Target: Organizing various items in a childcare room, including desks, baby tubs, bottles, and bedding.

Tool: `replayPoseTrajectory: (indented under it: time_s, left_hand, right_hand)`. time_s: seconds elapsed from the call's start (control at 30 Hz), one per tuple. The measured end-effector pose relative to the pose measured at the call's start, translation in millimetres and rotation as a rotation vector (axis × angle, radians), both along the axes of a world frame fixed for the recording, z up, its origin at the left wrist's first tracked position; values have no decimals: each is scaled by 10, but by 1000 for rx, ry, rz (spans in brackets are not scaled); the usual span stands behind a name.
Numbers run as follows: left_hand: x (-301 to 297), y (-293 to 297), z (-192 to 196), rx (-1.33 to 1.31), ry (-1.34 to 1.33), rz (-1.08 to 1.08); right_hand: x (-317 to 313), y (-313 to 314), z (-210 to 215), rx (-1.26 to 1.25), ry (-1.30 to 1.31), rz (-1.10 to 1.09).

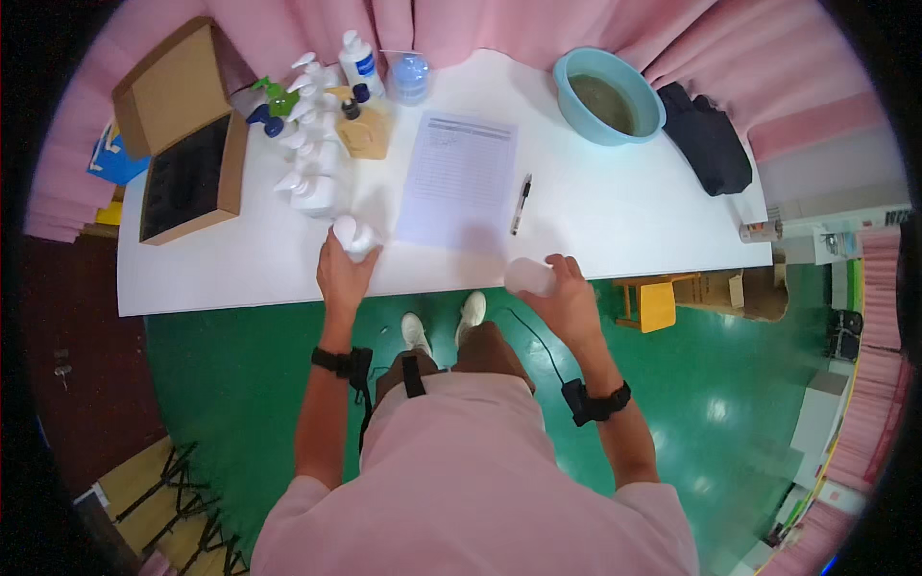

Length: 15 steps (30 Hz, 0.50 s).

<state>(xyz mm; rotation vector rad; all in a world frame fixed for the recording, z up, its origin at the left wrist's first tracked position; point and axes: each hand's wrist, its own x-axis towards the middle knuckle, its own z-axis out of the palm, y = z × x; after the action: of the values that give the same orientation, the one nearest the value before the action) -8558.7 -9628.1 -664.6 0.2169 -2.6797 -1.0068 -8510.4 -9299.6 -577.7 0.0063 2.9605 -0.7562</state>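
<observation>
Near the table's front edge, my left hand [345,276] is closed around a small white bottle [363,242] with a rounded white top. My right hand [569,302] grips a pale, translucent round cup or cap [529,276], its exact kind unclear, just over the edge of the table. Between and beyond my hands lies a printed sheet [457,182] ruled like a table, and a black pen [521,204] rests to its right. Several white pump bottles [314,195] stand in a row beyond my left hand, next to an amber-coloured bottle [365,134].
An opened cardboard box [230,173] with a dark insert sits at the left. At the back are a clear container with blue contents [411,79] and a light-blue basin [567,96] of murky water. Dark cloth [709,144] lies right; a yellow stool [658,304] stands below.
</observation>
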Motion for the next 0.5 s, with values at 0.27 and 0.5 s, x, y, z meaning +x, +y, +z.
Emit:
replayPoseTrajectory:
  time_s: [0.27,0.5]
  left_hand:
    - [-869,521,71,122,-194,292]
    - [-816,641,-157,239,29,293]
  right_hand:
    - [-707,174,-14,-107,-27,196]
    - [-1040,285,-74,-128,-77,284]
